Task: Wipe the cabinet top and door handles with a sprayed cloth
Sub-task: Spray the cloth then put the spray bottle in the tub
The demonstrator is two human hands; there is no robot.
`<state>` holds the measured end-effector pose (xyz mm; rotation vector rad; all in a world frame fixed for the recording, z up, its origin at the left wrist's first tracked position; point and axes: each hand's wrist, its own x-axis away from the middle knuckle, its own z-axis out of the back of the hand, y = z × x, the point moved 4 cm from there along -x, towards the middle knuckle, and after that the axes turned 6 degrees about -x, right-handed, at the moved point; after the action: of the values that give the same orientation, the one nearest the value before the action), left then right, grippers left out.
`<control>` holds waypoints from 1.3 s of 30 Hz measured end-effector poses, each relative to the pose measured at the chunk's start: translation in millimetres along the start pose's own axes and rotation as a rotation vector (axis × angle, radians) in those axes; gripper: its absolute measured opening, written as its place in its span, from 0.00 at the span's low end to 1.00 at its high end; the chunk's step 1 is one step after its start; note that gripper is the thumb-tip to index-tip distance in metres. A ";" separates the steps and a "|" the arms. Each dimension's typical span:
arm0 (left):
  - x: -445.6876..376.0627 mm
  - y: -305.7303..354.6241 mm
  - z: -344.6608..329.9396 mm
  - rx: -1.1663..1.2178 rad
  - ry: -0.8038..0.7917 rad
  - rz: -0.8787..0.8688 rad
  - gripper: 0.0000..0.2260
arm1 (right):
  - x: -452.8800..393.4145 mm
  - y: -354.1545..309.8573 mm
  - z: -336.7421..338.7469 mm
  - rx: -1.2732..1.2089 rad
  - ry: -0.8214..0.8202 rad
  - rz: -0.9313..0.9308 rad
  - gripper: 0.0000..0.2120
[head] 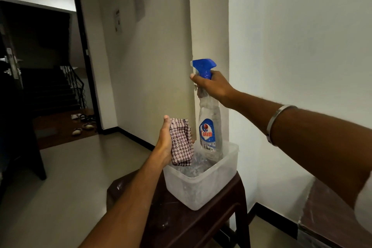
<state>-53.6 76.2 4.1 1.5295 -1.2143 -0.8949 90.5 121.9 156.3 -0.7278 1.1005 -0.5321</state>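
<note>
My left hand (165, 143) holds a folded checked cloth (181, 143) upright, just above the left rim of a translucent plastic tub (201, 189). My right hand (213, 86) grips the neck of a clear spray bottle (210, 127) with a blue trigger head, its nozzle pointing left, above the cloth. The bottle's base hangs inside the tub's back corner. The tub stands on a dark wooden stool (181, 223). At the lower right edge a brown cabinet top (330, 217) shows partly under my right arm.
White walls stand straight ahead and to the right, with a corner column behind the bottle. An open doorway (50, 56) at the left leads to dark stairs, with several slippers (82, 125) on the floor by it. A dark furniture leg (38, 159) stands at the left.
</note>
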 end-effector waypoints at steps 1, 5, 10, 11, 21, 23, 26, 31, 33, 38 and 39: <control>-3.0 -2.7 2.2 0.001 -0.002 0.003 0.36 | -2.1 9.4 -3.2 -0.003 -0.007 -0.006 0.15; -11.3 -7.7 4.5 0.007 -0.035 -0.006 0.35 | -8.2 46.2 -9.9 0.002 -0.074 -0.049 0.16; -20.4 -10.9 6.8 -0.006 -0.076 -0.008 0.36 | -9.7 84.8 -10.0 0.003 -0.210 -0.071 0.12; -22.7 -11.7 8.2 -0.012 -0.082 -0.010 0.36 | -9.0 90.6 -8.4 -0.005 -0.230 -0.075 0.12; -32.6 -14.1 17.0 -0.020 -0.064 -0.067 0.36 | 7.0 115.7 6.8 -0.136 -0.367 -0.188 0.13; -31.1 -13.0 16.0 -0.016 -0.063 -0.077 0.36 | 12.5 116.0 6.3 -0.106 -0.371 -0.221 0.15; -28.4 -11.3 14.9 -0.015 -0.054 -0.089 0.35 | 22.3 115.7 5.3 -0.010 -0.321 -0.233 0.20; -17.4 -5.6 10.7 0.013 -0.042 -0.097 0.36 | 36.8 116.8 6.4 0.063 -0.209 -0.341 0.23; -8.2 -3.2 6.0 0.015 -0.039 -0.102 0.36 | 39.6 117.6 10.6 0.262 -0.106 -0.371 0.34; 20.4 3.1 -14.4 0.037 -0.098 -0.124 0.32 | 66.9 83.9 9.5 0.614 0.103 -0.253 0.27; 26.2 4.2 -19.5 0.023 -0.119 -0.126 0.29 | 74.9 72.3 5.6 0.560 0.092 -0.197 0.22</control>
<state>-30.4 55.1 14.0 1.6041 -1.2259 -1.0711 125.9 118.0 58.4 -0.3207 0.9047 -1.0005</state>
